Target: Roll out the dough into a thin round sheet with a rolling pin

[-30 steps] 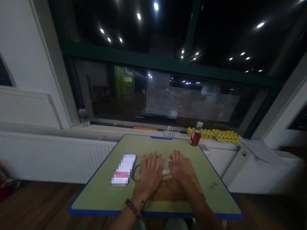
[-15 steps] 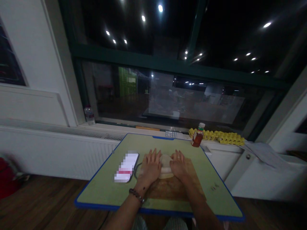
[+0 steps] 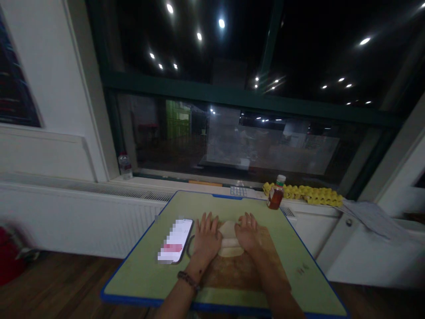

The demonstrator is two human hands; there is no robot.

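Note:
A flat, pale round of dough [image 3: 228,227] lies on a brown wooden cutting board [image 3: 239,270]. Across it rests a light rolling pin [image 3: 229,243], its middle showing between my hands. My left hand [image 3: 207,237] lies over the pin's left end, fingers stretched and spread away from me. Over the right end is my right hand [image 3: 247,232], fingers extended forward with the thumb side towards the dough. Both palms press down rather than wrap round the pin, whose ends are hidden beneath them. A beaded bracelet [image 3: 187,279] circles my left wrist.
The board sits on a small green table [image 3: 139,270] with a blue edge. A lit phone [image 3: 175,241] lies left, beside a dark cable-like loop [image 3: 190,246]. A bottle of red sauce [image 3: 276,193] stands at the back right, before yellow egg trays [image 3: 308,195] on the windowsill.
The view has tilted up slightly, so everything sits lower in the picture. My left hand's fingers have spread a little leftward. Both hands remain on the rolling pin over the dough.

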